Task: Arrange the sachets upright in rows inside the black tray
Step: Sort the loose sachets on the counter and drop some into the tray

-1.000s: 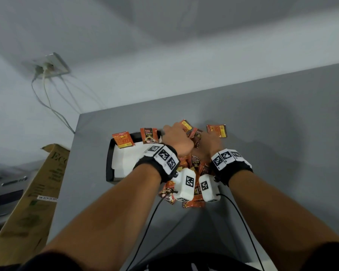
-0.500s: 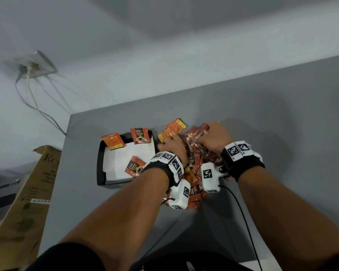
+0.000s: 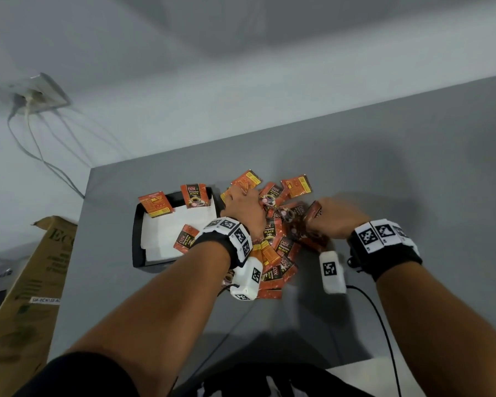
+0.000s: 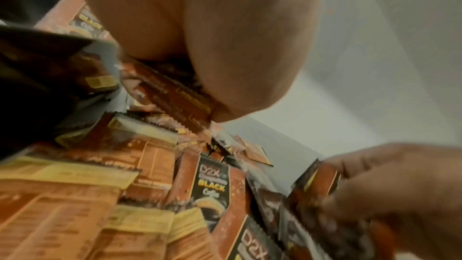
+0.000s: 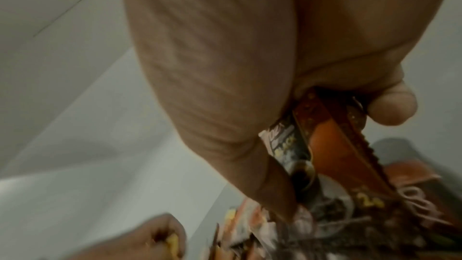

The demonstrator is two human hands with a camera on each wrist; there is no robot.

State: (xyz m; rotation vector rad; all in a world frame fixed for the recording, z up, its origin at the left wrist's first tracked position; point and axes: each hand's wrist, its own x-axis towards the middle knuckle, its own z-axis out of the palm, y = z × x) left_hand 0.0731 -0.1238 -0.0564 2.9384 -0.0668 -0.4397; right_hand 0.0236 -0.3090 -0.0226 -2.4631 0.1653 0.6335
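Observation:
Several orange and black coffee sachets (image 3: pixel 278 247) lie heaped on the grey table, right of the black tray (image 3: pixel 138 227). The tray is lined with white paper. Two sachets (image 3: pixel 194 196) stand against its far wall and one sachet (image 3: pixel 186 239) lies flat near its right side. My left hand (image 3: pixel 248 200) is on the heap's far left part, and in the left wrist view it pinches sachets (image 4: pixel 175 94) under the palm. My right hand (image 3: pixel 327 213) is at the heap's right and grips a bunch of sachets (image 5: pixel 325 145) between thumb and fingers.
A cardboard box (image 3: pixel 26 282) stands off the table's left edge. A wall socket with cables (image 3: pixel 38 93) is at the far left. Bare grey table (image 3: pixel 413 181) stretches to the right and far side. A black cable (image 3: pixel 384 325) trails from my right wrist.
My right hand has drawn away from the left hand to the right with its bunch of sachets. The left hand stays on the heap's far left.

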